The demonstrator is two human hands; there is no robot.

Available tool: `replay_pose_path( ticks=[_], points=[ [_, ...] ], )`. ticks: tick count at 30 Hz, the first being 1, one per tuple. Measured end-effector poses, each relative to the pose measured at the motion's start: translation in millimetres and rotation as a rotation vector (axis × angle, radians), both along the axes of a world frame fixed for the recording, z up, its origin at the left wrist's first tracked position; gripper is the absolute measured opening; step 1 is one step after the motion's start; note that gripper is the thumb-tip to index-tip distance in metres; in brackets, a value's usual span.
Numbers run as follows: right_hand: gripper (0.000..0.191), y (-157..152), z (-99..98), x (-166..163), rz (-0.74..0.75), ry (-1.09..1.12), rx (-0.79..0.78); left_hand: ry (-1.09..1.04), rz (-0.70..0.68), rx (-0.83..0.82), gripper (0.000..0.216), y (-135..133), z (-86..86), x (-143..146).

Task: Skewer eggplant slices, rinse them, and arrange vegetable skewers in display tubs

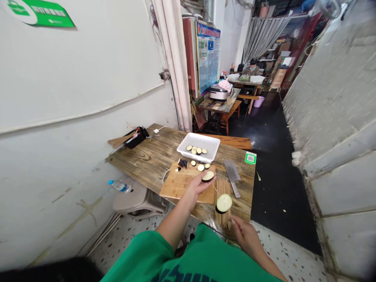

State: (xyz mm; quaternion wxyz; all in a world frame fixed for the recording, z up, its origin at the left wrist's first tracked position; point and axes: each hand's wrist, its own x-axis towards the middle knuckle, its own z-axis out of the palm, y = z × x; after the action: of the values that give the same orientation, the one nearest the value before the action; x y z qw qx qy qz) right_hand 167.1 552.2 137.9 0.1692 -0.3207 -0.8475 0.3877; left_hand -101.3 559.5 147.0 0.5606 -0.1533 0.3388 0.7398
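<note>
- Soft, fairly bright light covers the white painted wall at left.
- The far room, upper right, is dimmer.
- A pale glare marks the glossy black floor, right of centre.
- The round, pale-fleshed eggplant slice, lower centre, looks reasonably sharp.
- Wide-angle distortion stretches the green-and-white plastic sign, upper left; its lettering is smeared.
- A dark shape blurs, lower left.

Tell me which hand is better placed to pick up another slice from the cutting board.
Probably the left hand: it is over the cutting board, nearest the loose slices, though it already holds a slice. The right hand is farther back, gripping a stick with another slice on it.
</note>
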Motion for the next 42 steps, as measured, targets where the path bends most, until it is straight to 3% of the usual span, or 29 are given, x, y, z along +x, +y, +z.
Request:
replay_pose_path(
  ticks=[14,22,29,42],
  points=[
    [0.059,0,-7.6,2,-0.004,0.045,-0.005,0.171,-0.022,0.092,0.016,-2,3.0,9],
    [0.055,1,-7.5,4,0.011,0.055,0.025,0.300,0.001,0.149,0.016,0,13.5,17],
    [0.047,6,-15.8,8,0.055,0.066,0.044,0.333,-0.017,0.186,0.013,2,13.9,23],
    [0.042,5,-22.5,6,0.006,0.105,0.083,0.301,0.006,0.201,0.011,4,11.1,28]
  ],
)
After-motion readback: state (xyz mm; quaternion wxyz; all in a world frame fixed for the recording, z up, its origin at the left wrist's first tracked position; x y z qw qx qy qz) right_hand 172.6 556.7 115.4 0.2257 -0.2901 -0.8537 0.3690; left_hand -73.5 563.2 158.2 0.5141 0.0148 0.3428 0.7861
